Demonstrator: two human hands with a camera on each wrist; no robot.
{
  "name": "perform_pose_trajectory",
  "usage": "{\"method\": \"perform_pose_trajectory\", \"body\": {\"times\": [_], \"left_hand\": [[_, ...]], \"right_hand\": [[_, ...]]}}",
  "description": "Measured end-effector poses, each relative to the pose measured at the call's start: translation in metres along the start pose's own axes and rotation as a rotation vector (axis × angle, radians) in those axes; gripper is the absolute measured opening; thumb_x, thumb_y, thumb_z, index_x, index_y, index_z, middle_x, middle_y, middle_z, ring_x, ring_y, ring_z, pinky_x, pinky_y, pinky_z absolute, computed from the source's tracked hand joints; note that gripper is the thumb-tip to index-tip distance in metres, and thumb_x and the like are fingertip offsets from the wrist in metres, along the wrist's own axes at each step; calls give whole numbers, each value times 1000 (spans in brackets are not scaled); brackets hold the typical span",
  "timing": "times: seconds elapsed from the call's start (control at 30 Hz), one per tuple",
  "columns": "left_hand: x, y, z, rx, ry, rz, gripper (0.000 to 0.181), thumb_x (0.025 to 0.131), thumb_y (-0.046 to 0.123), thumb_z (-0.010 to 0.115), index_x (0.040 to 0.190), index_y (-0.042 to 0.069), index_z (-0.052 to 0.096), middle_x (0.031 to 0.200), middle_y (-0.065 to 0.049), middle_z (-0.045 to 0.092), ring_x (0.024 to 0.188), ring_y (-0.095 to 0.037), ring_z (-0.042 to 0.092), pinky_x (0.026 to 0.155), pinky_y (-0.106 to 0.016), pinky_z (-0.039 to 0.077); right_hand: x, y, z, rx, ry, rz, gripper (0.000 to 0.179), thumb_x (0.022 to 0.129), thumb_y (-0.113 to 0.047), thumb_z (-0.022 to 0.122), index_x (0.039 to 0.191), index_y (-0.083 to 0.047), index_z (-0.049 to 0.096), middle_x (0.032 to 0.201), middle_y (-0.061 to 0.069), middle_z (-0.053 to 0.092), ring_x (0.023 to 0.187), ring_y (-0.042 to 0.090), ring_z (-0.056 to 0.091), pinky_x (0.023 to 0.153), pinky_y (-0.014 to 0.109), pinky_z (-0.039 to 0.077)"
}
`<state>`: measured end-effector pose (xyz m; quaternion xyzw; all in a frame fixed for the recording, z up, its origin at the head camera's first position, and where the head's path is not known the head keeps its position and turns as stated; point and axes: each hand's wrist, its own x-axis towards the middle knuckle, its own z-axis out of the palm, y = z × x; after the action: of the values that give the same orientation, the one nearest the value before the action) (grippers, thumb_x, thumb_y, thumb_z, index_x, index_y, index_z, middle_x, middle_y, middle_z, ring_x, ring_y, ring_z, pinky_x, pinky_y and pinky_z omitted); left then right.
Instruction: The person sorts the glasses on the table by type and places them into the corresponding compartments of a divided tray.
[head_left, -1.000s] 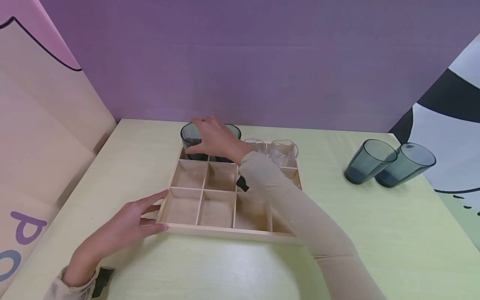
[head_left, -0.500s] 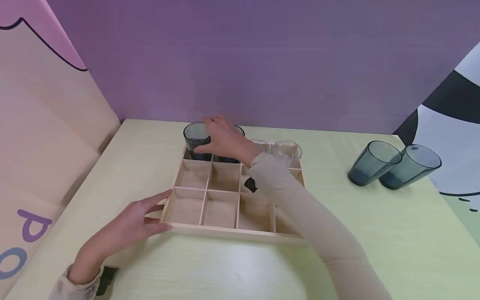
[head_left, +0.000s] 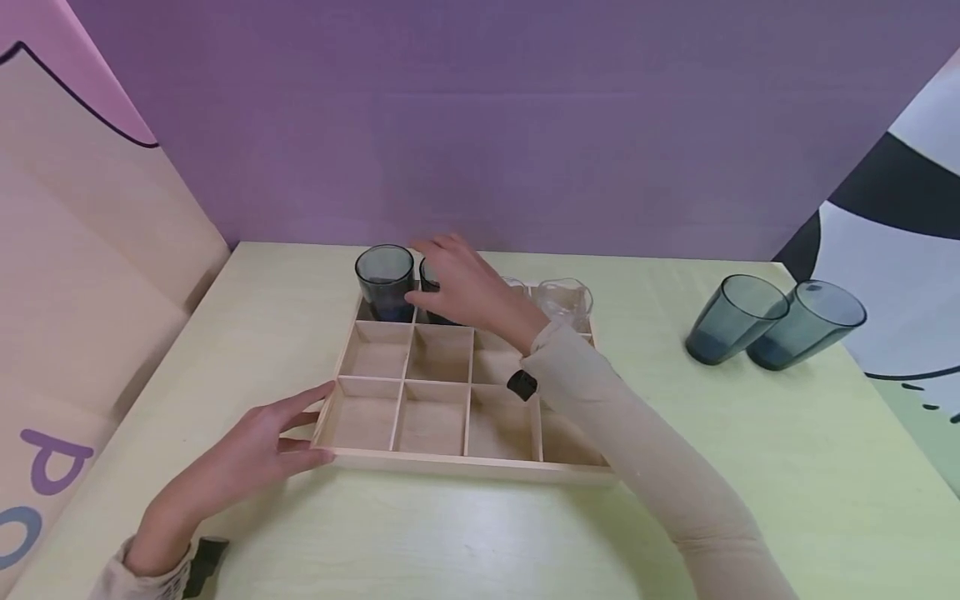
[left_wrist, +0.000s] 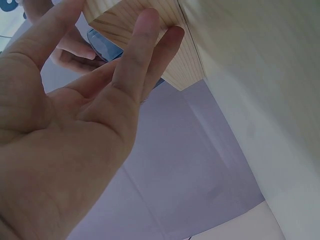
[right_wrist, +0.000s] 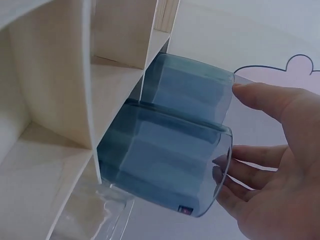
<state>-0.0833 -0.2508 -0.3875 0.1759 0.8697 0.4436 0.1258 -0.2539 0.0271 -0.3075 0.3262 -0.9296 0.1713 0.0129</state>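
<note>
A light wooden box divided into square compartments point(head_left: 472, 468) sits mid-table. Two smoky blue-grey drinking glasses stand upright in its back row: one in the left corner point(head_left: 385, 283), the other point(head_left: 429, 287) beside it, partly covered by the right hand. My right hand point(head_left: 480, 287) is spread loosely at their rims. In the right wrist view its thumb meets the rim of the corner glass point(right_wrist: 192, 85), while fingertips show behind the rim of the second glass point(right_wrist: 170, 155). My left hand point(head_left: 240, 458) touches the box's left side with extended fingers, its thumb at the front corner.
Clear glasses point(head_left: 564, 300) occupy the back row's right part, partly behind the right arm. Two more blue-grey glasses, a nearer one point(head_left: 735, 321) and another point(head_left: 810, 325), stand together at the table's right. A purple panel point(head_left: 480, 125) rises behind the table.
My right hand has shifted rightward from the corner glass toward the second one, uncovering more of the corner glass. The left hand stays at the box's side.
</note>
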Motion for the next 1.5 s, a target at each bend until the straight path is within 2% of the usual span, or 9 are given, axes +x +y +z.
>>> {"method": "perform_pose_trajectory", "body": {"times": [0.13, 0.37, 0.63, 0.87, 1.0, 1.2, 1.5], "left_hand": [[-1, 1, -2, -1, -4, 3, 82, 89, 38, 75, 155, 9, 35, 156, -16, 37, 126, -40, 55, 90, -35, 58], [-4, 2, -5, -26, -18, -44, 83, 89, 36, 76, 155, 12, 34, 155, -20, 36, 119, -38, 61, 88, -34, 59], [-3, 0, -6, -41, -32, -36, 82, 90, 35, 76, 156, 11, 33, 158, -18, 32, 116, -35, 64, 88, -34, 59], [-3, -1, -8, -39, -32, -44, 82, 89, 35, 76, 156, 13, 33, 159, -17, 31, 113, -34, 66, 87, -34, 60], [-4, -2, -9, -39, -32, -49, 83, 89, 35, 76, 156, 13, 32, 157, -19, 33, 114, -35, 65, 86, -33, 60], [-4, -5, -9, -60, -21, -20, 83, 89, 31, 77, 155, 8, 32, 150, -22, 43, 122, -41, 58, 89, -33, 59], [-6, -7, -12, -22, -2, -23, 82, 89, 34, 77, 155, 9, 34, 153, -19, 41, 126, -42, 55, 90, -36, 58]], "right_hand": [[-8, 1, -2, 24, 32, 11, 69, 94, -38, 70, 149, -8, 43, 149, 10, 46, 142, 28, 35, 116, 42, 36], [-25, 4, -8, -10, 97, -33, 64, 95, -37, 68, 146, -6, 47, 146, 11, 49, 140, 28, 37, 117, 40, 35], [-50, 7, -12, -25, 159, -61, 60, 95, -34, 70, 143, -3, 51, 142, 11, 52, 137, 28, 39, 117, 41, 34], [-69, 14, -13, 16, 243, -104, 52, 93, -26, 72, 136, -1, 57, 137, 13, 55, 134, 29, 41, 115, 42, 35], [-79, 18, -14, 40, 285, -115, 48, 92, -23, 73, 132, 0, 59, 132, 12, 57, 131, 29, 42, 113, 42, 38], [-93, 26, -16, 58, 318, -111, 47, 92, -22, 73, 131, 0, 59, 132, 12, 57, 131, 30, 42, 111, 43, 39], [-120, 37, -19, 51, 371, -114, 44, 90, -18, 74, 128, 1, 60, 130, 14, 57, 128, 33, 43, 109, 45, 39]]}}
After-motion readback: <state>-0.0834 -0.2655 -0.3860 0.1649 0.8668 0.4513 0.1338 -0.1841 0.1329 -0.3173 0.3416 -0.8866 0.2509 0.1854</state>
